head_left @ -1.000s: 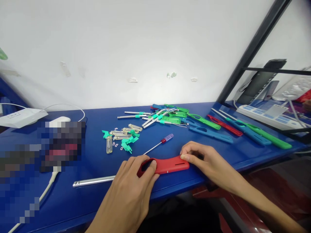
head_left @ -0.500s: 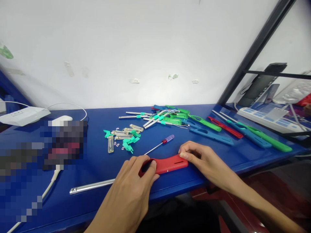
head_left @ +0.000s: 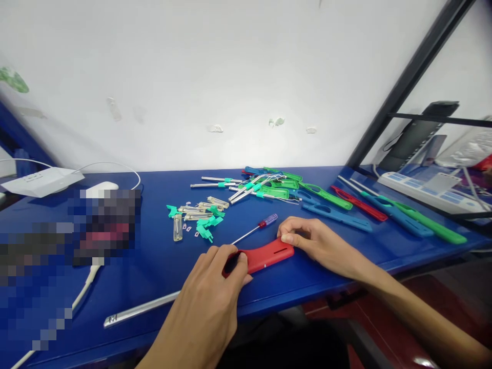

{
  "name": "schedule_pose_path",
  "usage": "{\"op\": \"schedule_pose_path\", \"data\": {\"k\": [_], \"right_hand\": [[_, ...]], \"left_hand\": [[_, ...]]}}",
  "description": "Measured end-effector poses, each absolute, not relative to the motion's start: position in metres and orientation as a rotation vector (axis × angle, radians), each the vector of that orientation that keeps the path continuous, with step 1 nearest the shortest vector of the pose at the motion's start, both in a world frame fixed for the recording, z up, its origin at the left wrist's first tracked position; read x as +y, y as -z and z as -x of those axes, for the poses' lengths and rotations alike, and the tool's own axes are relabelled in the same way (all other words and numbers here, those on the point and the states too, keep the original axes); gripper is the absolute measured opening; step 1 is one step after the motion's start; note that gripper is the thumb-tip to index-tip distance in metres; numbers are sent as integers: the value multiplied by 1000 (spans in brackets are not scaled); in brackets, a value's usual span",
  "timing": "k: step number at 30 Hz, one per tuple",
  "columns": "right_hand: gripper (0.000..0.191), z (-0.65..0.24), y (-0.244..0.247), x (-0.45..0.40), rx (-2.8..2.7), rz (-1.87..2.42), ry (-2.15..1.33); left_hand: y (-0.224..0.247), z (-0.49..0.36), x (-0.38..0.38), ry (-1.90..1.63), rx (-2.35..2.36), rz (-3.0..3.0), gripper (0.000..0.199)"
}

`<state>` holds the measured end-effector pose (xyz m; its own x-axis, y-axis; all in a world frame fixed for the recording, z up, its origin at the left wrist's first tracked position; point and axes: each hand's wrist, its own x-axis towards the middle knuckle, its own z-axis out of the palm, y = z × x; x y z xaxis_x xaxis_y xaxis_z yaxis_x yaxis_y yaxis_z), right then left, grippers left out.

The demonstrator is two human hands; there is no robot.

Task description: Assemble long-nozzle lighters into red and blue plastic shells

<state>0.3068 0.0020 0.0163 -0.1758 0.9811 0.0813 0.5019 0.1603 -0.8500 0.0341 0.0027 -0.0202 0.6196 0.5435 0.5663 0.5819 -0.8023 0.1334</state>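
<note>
A red lighter-like casing (head_left: 269,258) with a slot and a finger hole lies between my hands, above the blue table near its front edge. My left hand (head_left: 215,287) is wrapped round its holed end. From under that hand a silver metal tube (head_left: 140,310) sticks out to the left. My right hand (head_left: 307,240) pinches the far right end of the casing between thumb and fingers. Just behind the casing lies a screwdriver (head_left: 265,222) with a purple and red handle, its shaft pointing down-left toward my left hand.
Behind are clear lighter tanks (head_left: 177,228), teal plastic pieces (head_left: 207,224) and a pile of silver tubes (head_left: 246,189). Green (head_left: 326,196), blue (head_left: 338,217) and red casings (head_left: 357,203) lie right, near a power strip (head_left: 426,190). A white cable (head_left: 82,292) runs along the left.
The right end of the red casing has tilted slightly upward with my right hand, and the tube's free end has swung a little down and left. The view has shifted slightly.
</note>
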Motion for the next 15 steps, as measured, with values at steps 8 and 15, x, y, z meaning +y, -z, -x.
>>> {"op": "schedule_pose_path", "data": {"k": [8,15], "right_hand": [[38,-304,-25,-7,-1610,1455,-763],[33,-306,-13,-13,-1700,1518,-775]], "left_hand": [[15,-34,1,907,-981,2782,25],[12,-35,1,953,-966,2764,25]]}}
